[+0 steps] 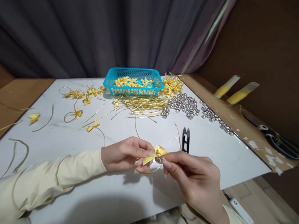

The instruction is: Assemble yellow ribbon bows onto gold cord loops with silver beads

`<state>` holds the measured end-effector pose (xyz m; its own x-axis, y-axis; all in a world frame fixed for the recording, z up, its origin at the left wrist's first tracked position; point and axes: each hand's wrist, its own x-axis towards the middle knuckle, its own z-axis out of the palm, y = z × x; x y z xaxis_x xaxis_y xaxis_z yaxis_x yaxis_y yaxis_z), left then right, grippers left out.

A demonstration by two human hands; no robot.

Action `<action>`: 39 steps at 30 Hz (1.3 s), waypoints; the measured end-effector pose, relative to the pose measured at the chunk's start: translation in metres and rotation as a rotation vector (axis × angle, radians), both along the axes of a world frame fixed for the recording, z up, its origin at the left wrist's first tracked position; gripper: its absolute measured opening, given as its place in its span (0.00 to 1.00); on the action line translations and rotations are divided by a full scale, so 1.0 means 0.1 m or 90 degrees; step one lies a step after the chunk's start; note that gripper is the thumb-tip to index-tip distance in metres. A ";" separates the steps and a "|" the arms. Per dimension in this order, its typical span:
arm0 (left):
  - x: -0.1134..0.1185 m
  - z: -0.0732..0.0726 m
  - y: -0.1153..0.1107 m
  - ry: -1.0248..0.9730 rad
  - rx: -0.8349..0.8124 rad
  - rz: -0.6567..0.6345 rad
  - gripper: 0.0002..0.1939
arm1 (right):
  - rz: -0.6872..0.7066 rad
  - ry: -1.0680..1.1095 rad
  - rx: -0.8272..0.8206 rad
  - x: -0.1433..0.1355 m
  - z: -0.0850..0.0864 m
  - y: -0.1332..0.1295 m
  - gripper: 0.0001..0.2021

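Head view: the left hand [128, 154] pinches a shiny yellow bow [160, 150] over the white table [98, 193]; the right hand [194, 177] narrows at its right edge, its grip unclear. Fastening bow, silver piece [158, 159] and cord [150, 173] seems under way, calling for a steady pinch and gentle pull. One tail slants left; the golden cord curves below.

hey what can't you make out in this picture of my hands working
In the head view:
Black snips, lower end: hidden by the right hand.
Held yellow bow, right tip: covered by that hand.
Right sleeve: cut off by the bottom edge.
Silver pieces: too small to count.
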<state>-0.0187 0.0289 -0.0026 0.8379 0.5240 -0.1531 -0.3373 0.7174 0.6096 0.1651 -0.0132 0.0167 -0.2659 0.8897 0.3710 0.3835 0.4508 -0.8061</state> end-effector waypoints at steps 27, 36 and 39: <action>0.01 -0.03 -0.01 -0.013 -0.053 -0.027 0.06 | -0.118 -0.100 0.286 -0.08 -0.10 -0.07 0.12; 0.02 -0.04 0.00 -0.009 -0.050 -0.030 0.04 | -0.095 -0.091 0.351 -0.07 -0.15 -0.03 0.13; 0.02 -0.04 0.00 -0.013 -0.049 -0.033 0.04 | -0.091 -0.086 0.369 -0.07 -0.16 -0.03 0.13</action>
